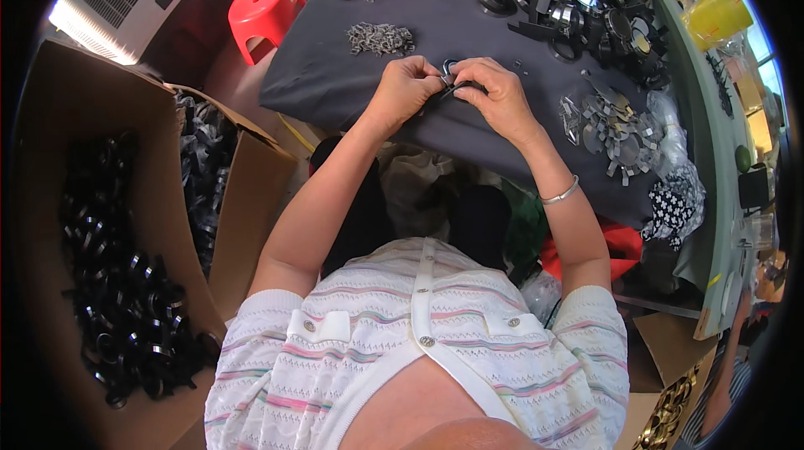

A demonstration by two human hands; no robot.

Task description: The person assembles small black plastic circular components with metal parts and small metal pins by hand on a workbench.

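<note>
Over the near edge of the dark cloth, my two hands meet. My left hand (405,92) pinches one side of a small black strap (466,85) with a silvery metal part. From the other side, my right hand (500,97) grips the same strap between thumb and fingers. The fingertips cover much of it, so its exact form cannot be made out. Beyond my left hand lies a heap of small silvery metal pieces (381,39). To the right of my right hand is a loose pile of flat metal pieces (620,130), some round, some narrow.
Black straps with shiny round parts (553,10) are heaped along the table's far side. At left, cardboard boxes (251,190) hold similar black items. A red stool (266,13) stands beyond the table's left corner. A green-grey board (708,174) edges the right side, near clear plastic (666,119).
</note>
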